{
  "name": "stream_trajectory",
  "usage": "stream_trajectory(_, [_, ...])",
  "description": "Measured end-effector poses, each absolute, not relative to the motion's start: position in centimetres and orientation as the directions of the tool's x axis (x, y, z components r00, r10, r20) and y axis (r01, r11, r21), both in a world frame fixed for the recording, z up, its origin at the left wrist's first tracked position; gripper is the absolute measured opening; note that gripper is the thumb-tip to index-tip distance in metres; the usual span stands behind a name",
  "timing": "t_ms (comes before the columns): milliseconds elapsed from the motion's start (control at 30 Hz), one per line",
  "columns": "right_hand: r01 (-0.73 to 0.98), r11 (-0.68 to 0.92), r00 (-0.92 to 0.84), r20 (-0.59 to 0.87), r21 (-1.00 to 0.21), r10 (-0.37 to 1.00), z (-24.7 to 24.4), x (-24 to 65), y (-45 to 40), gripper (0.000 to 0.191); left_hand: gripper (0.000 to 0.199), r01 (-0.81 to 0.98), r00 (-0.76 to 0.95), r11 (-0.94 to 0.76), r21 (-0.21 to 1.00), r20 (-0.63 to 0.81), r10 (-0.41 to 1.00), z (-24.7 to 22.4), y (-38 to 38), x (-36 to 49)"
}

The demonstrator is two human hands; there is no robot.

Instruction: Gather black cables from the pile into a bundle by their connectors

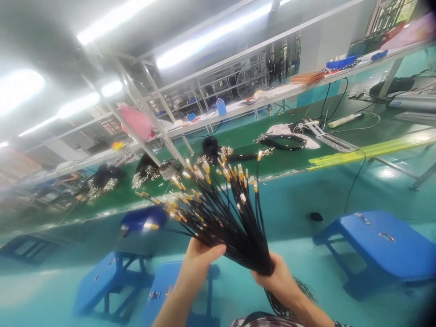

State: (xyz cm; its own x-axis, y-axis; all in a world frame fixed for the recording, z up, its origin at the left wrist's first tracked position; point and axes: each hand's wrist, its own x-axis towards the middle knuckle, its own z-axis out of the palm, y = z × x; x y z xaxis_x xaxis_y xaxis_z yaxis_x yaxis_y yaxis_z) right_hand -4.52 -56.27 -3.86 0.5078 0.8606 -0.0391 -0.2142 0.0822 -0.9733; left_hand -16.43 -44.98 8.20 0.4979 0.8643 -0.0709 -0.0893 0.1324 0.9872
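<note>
A thick bundle of black cables [235, 227] fans out in front of me, its many tips capped with small metal and amber connectors. My right hand [277, 274] is wrapped round the lower end, where the cables are drawn tight together. Below that hand the loose cable tails [277, 304] hang down. My left hand [200, 259] holds the left side of the fan, thumb in front and the other fingers hidden behind the cables. One cable tip at the far left sticks out from the rest.
Beyond the bundle runs a green-topped workbench [235, 165] with more cable bundles [102, 181] on it and a raised shelf behind. A blue bottle [221, 107] stands on the shelf. Blue stools [391, 240] stand on the floor at right and left. Yellow tape [371, 149] lines the bench edge.
</note>
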Motion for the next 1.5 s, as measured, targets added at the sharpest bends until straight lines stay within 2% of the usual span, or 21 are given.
stream_trajectory(133, [-0.192, 0.062, 0.529, -0.050, -0.979, 0.847, -3.6, -4.8, -56.8, 0.017, 0.042, -0.188, 0.507, 0.116, 0.975, -0.005, 0.862, 8.6, -44.6, -16.5])
stream_trajectory(267, [-0.179, 0.009, 0.389, -0.062, -0.984, 0.919, -3.9, -6.2, -57.2, 0.019, 0.054, -0.300, 0.563, 0.163, 0.940, 0.036, 0.826, 8.8, -43.3, -16.5])
stream_trajectory(400, [-0.156, 0.039, 0.367, -0.021, -0.987, 0.930, -4.3, -6.7, -57.4, 0.019, 0.049, -0.197, 0.704, 0.315, 0.928, -0.090, 0.705, 8.3, -42.9, -15.5])
stream_trajectory(467, [-0.178, 0.036, 0.368, -0.033, -0.983, 0.929, -4.3, -6.4, -57.5, 0.019, 0.048, -0.161, 0.722, 0.332, 0.930, -0.118, 0.681, 8.2, -43.1, -14.8])
stream_trajectory(567, [-0.236, 0.016, 0.317, -0.061, -0.972, 0.947, -4.6, -5.6, -57.8, 0.021, 0.052, -0.135, 0.660, 0.288, 0.948, -0.131, 0.739, 8.7, -43.6, -14.0])
stream_trajectory(700, [-0.306, 0.045, 0.387, -0.081, -0.951, 0.919, -5.2, -5.1, -58.4, 0.023, 0.045, -0.134, 0.532, 0.238, 0.962, -0.133, 0.836, 9.5, -44.7, -14.1])
stream_trajectory(833, [-0.318, 0.023, 0.419, -0.118, -0.948, 0.900, -4.9, -6.3, -58.0, 0.022, 0.034, -0.183, 0.593, 0.254, 0.950, -0.099, 0.799, 9.8, -45.0, -14.5])
stream_trajectory(1000, [-0.218, 0.000, 0.269, -0.060, -0.976, 0.961, -4.3, -8.1, -57.5, 0.025, 0.052, -0.139, 0.708, 0.362, 0.922, -0.163, 0.687, 10.0, -44.9, -14.0])
stream_trajectory(1100, [-0.229, 0.005, 0.312, -0.068, -0.973, 0.948, -4.6, -7.2, -58.2, 0.023, 0.059, -0.122, 0.698, 0.351, 0.929, -0.171, 0.695, 9.9, -45.1, -14.0])
stream_trajectory(1200, [-0.240, -0.003, 0.349, -0.089, -0.971, 0.933, -4.7, -6.1, -59.0, 0.021, 0.055, -0.132, 0.677, 0.358, 0.925, -0.180, 0.714, 9.8, -45.4, -14.5])
stream_trajectory(1500, [-0.272, 0.043, 0.399, -0.072, -0.961, 0.914, -4.3, -6.8, -59.6, 0.024, 0.036, -0.203, 0.751, 0.434, 0.877, -0.145, 0.644, 9.7, -45.1, -15.5])
